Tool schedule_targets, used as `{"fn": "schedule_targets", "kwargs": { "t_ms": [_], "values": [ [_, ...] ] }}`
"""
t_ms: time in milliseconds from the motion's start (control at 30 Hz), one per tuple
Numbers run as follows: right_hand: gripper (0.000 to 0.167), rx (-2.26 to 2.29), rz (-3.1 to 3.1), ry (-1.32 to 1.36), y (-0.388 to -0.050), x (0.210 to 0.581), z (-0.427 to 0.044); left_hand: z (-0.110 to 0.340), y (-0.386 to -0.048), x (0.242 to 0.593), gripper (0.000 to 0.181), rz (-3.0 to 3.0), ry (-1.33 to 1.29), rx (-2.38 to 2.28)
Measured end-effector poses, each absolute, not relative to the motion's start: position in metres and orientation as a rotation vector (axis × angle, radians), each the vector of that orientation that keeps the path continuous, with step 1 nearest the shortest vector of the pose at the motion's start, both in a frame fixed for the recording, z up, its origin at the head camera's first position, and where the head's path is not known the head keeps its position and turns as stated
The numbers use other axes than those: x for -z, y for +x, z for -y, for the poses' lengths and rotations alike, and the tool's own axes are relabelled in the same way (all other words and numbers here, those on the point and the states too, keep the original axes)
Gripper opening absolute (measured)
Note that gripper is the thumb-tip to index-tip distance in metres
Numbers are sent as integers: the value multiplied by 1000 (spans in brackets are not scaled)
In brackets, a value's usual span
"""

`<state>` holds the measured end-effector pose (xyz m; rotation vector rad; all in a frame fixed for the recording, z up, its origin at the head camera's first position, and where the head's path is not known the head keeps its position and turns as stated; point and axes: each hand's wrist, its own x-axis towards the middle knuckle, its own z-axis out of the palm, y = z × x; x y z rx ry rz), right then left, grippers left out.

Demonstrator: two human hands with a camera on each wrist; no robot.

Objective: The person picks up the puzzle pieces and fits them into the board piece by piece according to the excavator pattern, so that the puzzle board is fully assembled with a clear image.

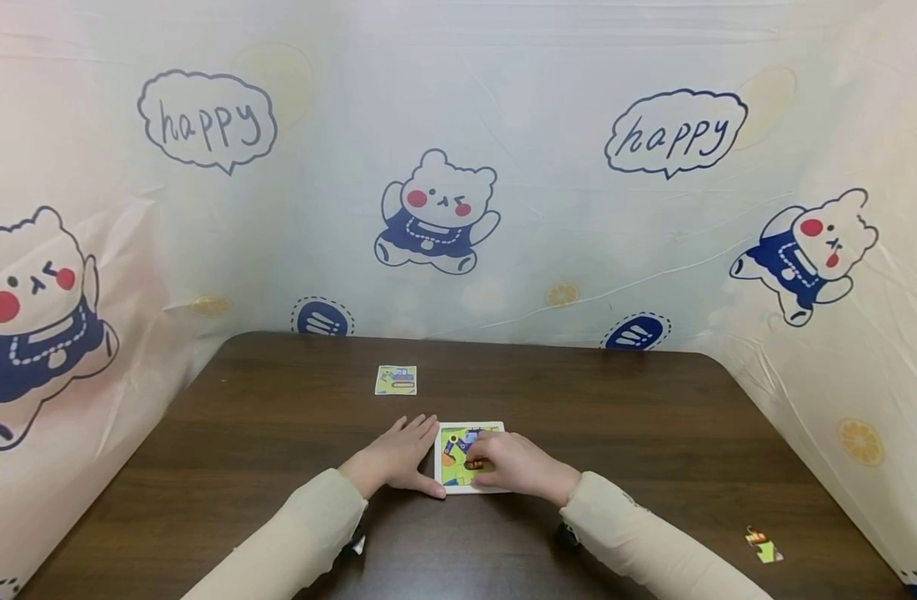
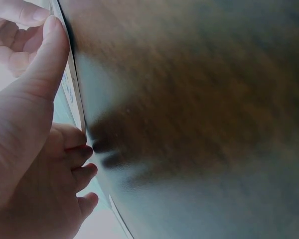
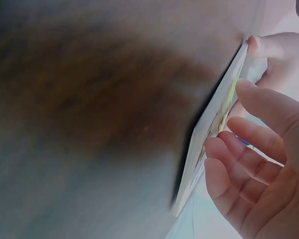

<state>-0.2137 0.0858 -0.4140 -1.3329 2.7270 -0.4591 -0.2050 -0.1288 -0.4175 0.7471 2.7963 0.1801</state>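
A small jigsaw puzzle in a white-rimmed tray (image 1: 466, 424) lies flat on the table, with green, blue and orange picture pieces (image 1: 451, 467) in it. My left hand (image 1: 398, 457) rests along the tray's left side, its fingers extended and the thumb touching the lower left corner. Over the right half of the puzzle is my right hand (image 1: 524, 467). Its bent fingers and separate thumb touch the picture, as the right wrist view shows with the fingers (image 3: 244, 149) spread apart. The right hand hides part of the picture.
On the brown table (image 1: 278, 433), a small square picture card (image 1: 395, 380) lies beyond the left hand. A loose puzzle piece or pieces (image 1: 764, 546) lie at the far right near the table edge. A printed cloth (image 1: 548, 208) surrounds the back and sides.
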Motion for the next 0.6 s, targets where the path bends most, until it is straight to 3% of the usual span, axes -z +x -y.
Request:
{"fn": "schedule_targets", "kwargs": {
  "t_ms": [600],
  "values": [
    [13,465,-2670,-1375,-214,414,-90,129,-204,418,103,-2798,770,-171]
  ]
}}
